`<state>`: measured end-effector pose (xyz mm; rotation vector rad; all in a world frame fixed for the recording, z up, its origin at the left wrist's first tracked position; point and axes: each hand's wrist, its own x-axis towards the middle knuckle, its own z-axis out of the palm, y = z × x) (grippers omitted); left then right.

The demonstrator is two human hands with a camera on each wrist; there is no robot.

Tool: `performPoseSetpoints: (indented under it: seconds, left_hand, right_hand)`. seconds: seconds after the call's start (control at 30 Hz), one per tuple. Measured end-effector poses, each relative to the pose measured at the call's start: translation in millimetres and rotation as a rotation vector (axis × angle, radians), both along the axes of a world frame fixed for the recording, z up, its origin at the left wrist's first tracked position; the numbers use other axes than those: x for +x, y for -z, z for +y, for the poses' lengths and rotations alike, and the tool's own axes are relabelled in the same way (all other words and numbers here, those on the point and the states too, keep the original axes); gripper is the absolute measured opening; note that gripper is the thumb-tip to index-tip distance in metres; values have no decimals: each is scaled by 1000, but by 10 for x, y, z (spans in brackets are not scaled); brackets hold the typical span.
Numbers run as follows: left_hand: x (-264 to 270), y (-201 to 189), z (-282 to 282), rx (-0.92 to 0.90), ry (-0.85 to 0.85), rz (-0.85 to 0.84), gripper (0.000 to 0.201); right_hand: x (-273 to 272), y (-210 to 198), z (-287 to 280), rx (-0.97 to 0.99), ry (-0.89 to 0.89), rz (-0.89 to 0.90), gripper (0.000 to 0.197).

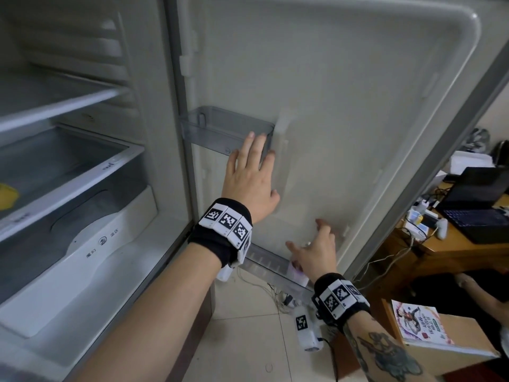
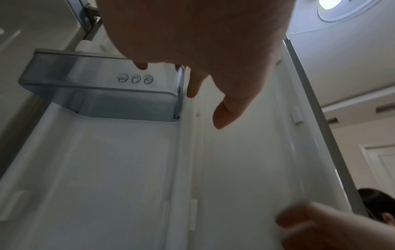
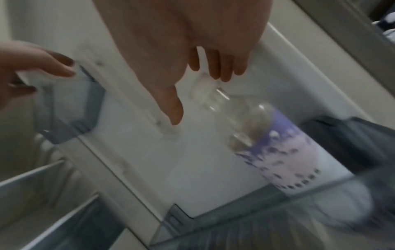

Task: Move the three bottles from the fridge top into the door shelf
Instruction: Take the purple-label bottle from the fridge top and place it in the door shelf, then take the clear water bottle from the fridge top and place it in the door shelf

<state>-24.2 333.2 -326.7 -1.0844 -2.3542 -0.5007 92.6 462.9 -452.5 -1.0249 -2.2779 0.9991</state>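
Note:
The fridge door stands open. Low on it, a clear bottle (image 3: 278, 143) with a purple label and white cap stands in the lower door shelf (image 3: 245, 196); in the head view only a bit of the label (image 1: 296, 268) shows. My right hand (image 1: 308, 241) (image 3: 198, 96) hovers just over the cap, fingers spread, holding nothing. Higher up, my left hand (image 1: 259, 172) (image 2: 205, 104) lies with straight fingers against the right end of a small grey translucent door bin (image 1: 220, 125) (image 2: 102, 89). No other bottles are in view.
Fridge shelves and a drawer (image 1: 63, 172) fill the left, with something yellow (image 1: 5, 195) at the edge. Right of the door are a wooden desk with a laptop (image 1: 476, 199), a cardboard box (image 1: 440, 334) and floor cables (image 1: 275, 290). Another person's head (image 2: 376, 206) is nearby.

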Motion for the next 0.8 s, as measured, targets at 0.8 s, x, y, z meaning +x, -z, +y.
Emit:
performPoseSetpoints:
  seconds: [0.8]
  left_hand:
    - [372,-2403,-2506,506,-476,337,51]
  right_hand:
    - [-873,-3361,-2152,-88,-903,806,14]
